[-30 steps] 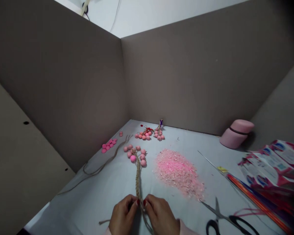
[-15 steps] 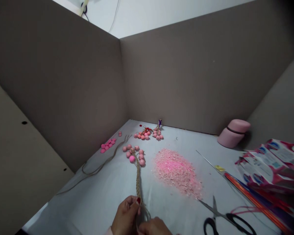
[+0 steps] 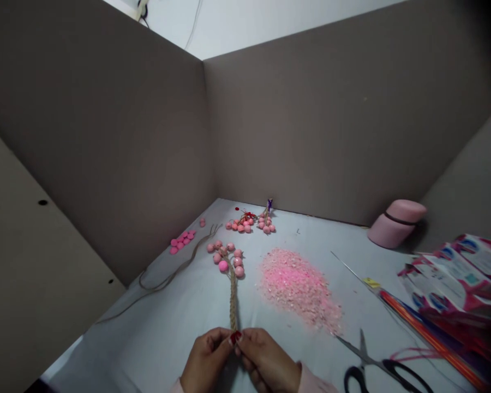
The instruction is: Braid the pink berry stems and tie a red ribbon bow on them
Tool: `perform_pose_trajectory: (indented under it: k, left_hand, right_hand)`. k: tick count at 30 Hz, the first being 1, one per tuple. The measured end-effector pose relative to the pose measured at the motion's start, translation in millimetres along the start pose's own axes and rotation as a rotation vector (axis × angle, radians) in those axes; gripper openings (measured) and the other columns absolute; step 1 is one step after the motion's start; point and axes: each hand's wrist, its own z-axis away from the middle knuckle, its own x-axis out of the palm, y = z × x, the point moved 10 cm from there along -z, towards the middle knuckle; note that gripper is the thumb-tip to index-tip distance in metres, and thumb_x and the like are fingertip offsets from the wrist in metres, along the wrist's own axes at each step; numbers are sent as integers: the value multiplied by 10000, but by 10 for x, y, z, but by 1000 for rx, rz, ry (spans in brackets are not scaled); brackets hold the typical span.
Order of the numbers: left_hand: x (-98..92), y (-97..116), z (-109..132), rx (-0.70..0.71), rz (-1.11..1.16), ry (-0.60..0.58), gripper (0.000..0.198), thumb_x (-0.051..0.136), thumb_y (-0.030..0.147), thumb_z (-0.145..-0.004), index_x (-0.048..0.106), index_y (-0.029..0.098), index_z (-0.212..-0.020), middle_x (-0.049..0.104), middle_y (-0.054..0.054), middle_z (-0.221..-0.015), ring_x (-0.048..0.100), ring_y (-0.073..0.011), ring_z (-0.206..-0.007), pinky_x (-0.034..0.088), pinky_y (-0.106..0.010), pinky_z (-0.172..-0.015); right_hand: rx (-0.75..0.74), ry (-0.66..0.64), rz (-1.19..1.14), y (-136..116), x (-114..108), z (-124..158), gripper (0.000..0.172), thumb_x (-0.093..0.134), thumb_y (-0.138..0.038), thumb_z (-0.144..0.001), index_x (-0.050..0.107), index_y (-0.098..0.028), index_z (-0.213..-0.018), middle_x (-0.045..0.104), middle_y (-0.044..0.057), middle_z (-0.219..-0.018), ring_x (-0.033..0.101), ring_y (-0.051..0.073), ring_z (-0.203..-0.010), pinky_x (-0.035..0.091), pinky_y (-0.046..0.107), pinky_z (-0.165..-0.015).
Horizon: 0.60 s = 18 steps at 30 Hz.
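Note:
A braided jute cord (image 3: 233, 303) runs down toward me, with a ring of pink beads (image 3: 238, 262) at its far end; one bead (image 3: 223, 266) is brighter pink. My left hand (image 3: 210, 357) pinches the near end of the braid between thumb and finger. Right beside it, my right hand (image 3: 267, 360) pinches the same end, and the two thumbs with red nails almost touch. The cord's loose strands below the fingers are hidden by the hands.
Loose jute strands (image 3: 180, 268) and bright pink discs (image 3: 182, 242) lie left. Beaded bunches (image 3: 241, 225) sit at the back. A heap of pink chips (image 3: 298, 286), scissors (image 3: 366, 357), orange sticks (image 3: 427, 330), packets (image 3: 454, 278) and a pink flask (image 3: 396, 224) stand or lie right.
My right hand has moved up from below to meet my left hand at the braid's end. The loose strands that showed between the hands are now hidden. The view has shifted slightly.

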Motion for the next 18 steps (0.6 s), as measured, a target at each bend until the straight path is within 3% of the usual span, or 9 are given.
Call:
perform_pose_trajectory:
  k: [3, 6, 8, 12, 15, 18]
  left_hand:
    - [-25, 6, -1, 15, -58, 16, 327, 641, 442, -644, 590, 124, -593, 585, 7, -557, 455, -109, -541, 345, -235, -561]
    - [-33, 65, 17, 46, -189, -16, 296, 547, 404, -725, 592, 141, -597, 596, 0, -556, 486, -123, -541, 359, -234, -558]
    - [-89, 196, 67, 102, -441, 6, 280, 473, 356, -779, 636, 157, -669, 647, -32, -641, 557, -159, -622, 385, -247, -609]
    - [-243, 469, 234, 167, -986, 185, 265, 423, 297, -807, 657, 205, -725, 680, -62, -738, 617, -206, -701, 394, -271, -631]
    - [-163, 414, 316, 223, -1064, 236, 278, 395, 292, -820, 625, 230, -678, 677, -43, -668, 625, -190, -607, 391, -253, -550]
    - [11, 222, 365, 357, -1097, 276, 233, 426, 232, -793, 651, 244, -737, 692, -58, -679, 653, -205, -608, 413, -248, -532]
  right_hand:
    - [105, -58, -33, 63, 18, 28, 381, 654, -507, -523, 458, -184, -565, 335, -113, -321, 188, 14, -274, 33, 200, -345]
    - [112, -52, -67, 59, 21, 43, 346, 662, -468, -499, 484, -176, -557, 321, -116, -318, 170, 15, -277, 25, 210, -348]
    - [60, -1, -82, 28, -4, 36, 314, 649, -441, -511, 496, -169, -543, 297, -120, -309, 149, 17, -290, 13, 221, -362]
    - [-63, 90, -104, -40, -38, 24, 296, 637, -419, -514, 522, -147, -518, 280, -115, -309, 149, 26, -337, 35, 232, -396]
    - [-99, 101, -119, -60, -20, 23, 327, 652, -441, -496, 528, -139, -522, 310, -101, -330, 186, 30, -353, 64, 234, -408]
    - [-74, 95, -130, -38, -7, 32, 370, 660, -486, -486, 495, -157, -527, 335, -95, -352, 201, 26, -345, 73, 229, -399]
